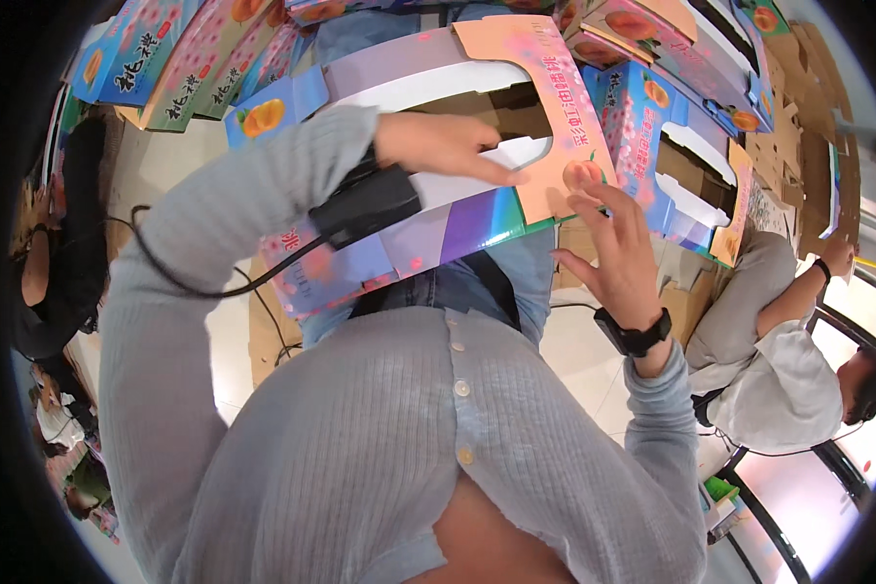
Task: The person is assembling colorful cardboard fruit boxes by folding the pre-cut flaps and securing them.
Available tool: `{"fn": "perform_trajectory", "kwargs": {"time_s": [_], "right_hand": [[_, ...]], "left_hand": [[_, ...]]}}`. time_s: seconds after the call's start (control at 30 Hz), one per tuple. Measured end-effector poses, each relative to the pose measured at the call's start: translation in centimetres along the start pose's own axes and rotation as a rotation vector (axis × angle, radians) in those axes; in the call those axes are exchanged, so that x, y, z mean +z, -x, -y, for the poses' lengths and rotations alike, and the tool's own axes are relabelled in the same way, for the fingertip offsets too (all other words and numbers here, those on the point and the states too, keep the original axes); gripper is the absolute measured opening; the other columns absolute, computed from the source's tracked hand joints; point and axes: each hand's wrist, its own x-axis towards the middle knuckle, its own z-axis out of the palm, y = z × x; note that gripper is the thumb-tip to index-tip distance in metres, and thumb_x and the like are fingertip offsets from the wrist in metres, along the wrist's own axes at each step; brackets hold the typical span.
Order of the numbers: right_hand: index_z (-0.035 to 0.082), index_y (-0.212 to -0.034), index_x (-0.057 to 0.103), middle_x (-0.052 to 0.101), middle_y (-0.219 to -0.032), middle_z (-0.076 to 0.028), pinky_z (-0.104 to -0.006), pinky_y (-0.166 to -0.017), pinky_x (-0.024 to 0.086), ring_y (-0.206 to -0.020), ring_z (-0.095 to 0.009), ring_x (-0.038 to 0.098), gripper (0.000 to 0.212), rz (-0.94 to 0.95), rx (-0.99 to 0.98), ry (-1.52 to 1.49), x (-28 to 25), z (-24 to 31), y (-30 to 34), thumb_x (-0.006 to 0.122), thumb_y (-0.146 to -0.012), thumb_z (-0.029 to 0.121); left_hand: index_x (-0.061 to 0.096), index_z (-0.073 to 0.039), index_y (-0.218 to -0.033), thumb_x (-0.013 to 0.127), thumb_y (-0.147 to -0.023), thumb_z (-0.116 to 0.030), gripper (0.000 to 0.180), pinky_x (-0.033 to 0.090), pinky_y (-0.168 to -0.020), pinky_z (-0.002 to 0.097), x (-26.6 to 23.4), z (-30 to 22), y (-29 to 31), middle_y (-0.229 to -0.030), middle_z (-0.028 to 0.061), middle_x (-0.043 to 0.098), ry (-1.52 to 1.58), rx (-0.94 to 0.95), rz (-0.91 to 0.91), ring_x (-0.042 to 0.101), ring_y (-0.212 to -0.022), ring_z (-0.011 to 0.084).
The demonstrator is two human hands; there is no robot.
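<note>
Upper centre of the frame, here's the colourful carton, tilted; the left hand reaches across it, forefinger extended, grip loose with nothing visibly held, while the right hand, thumb and fingers well apart, curves beside its peach-coloured end.

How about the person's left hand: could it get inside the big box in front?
Probably yes. The left hand is right by the opening in the big box; a white flap lines the near edge, but much of the gap looks uncovered.

Glossy cardboard box (matt inside)
</note>
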Motion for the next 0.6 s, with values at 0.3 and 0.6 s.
{"fn": "perform_trajectory", "kwargs": {"time_s": [0.3,0.6], "right_hand": [[0.013,-0.14,0.052,0.044,-0.149,-0.01,-0.0566,-0.113,0.028,-0.138,-0.038,0.04,0.082,-0.018,-0.088,0.181,1.7,-2.7,-2.0,0.075,-0.071,0.052],[0.012,-0.136,0.057,0.047,-0.146,-0.014,-0.0529,-0.108,0.034,-0.136,-0.036,0.042,0.077,0.014,-0.164,0.069,2.6,-4.0,-1.9,0.076,-0.071,0.05]], "left_hand": [[0.068,-0.002,-0.11,0.075,-0.08,-0.059,0.065,0.046,-0.065,0.0284,1.1,1.3,-5.7,-0.092,0.0056,0.066,0.351,0.03,0.252,0.063,-0.079,0.0147],[0.065,0.0,-0.115,0.079,-0.082,-0.041,0.054,0.049,-0.078,0.0275,1.5,1.0,-5.3,-0.101,0.0069,0.067,0.384,-0.022,0.219,0.063,-0.092,0.0152]]}}
